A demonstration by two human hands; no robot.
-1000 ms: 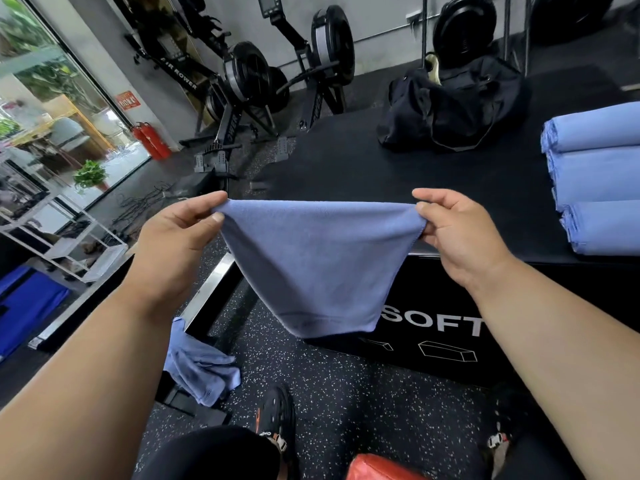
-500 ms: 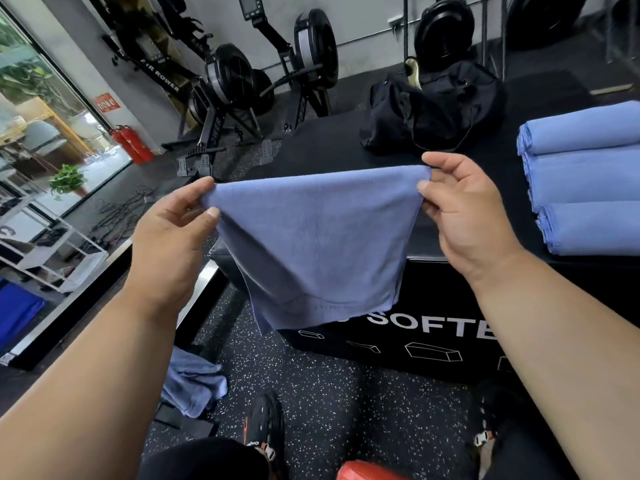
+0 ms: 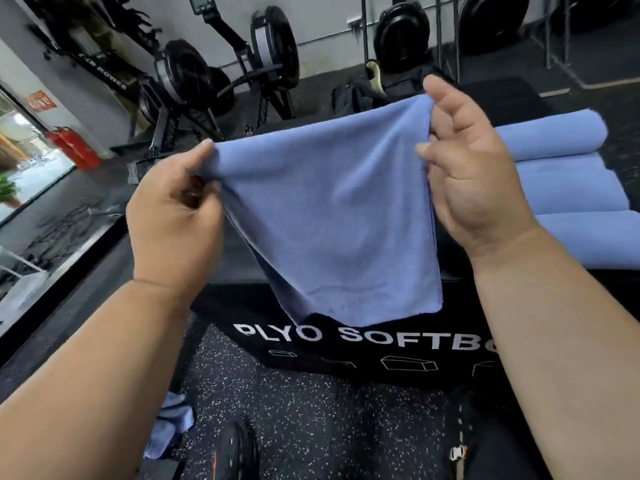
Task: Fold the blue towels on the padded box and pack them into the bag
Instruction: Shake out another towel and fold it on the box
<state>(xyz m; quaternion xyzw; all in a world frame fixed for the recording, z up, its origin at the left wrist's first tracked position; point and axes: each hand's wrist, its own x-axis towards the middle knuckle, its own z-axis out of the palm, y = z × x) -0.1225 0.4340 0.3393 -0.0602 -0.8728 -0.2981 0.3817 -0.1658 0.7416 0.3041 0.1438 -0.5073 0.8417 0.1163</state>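
Observation:
A blue towel (image 3: 329,216) hangs doubled in the air over the near edge of the black padded box (image 3: 398,344). My left hand (image 3: 173,216) pinches its upper left corner. My right hand (image 3: 464,168) grips the upper right corner, held higher than the left. Three rolled blue towels (image 3: 568,188) lie side by side on the box at the right. The black bag (image 3: 360,97) sits at the far side of the box, mostly hidden behind the held towel and my right hand.
Another blue towel (image 3: 169,427) lies crumpled on the speckled floor at lower left, beside my shoe (image 3: 232,452). Rowing machines (image 3: 207,81) stand beyond the box on the left. Weight plates (image 3: 401,32) and rack posts line the back wall. Red fire extinguishers (image 3: 74,147) stand by the window.
Both hands have lifted the towel and carried it forward over the box. My right hand has risen above the left, and the view has closed in on the box.

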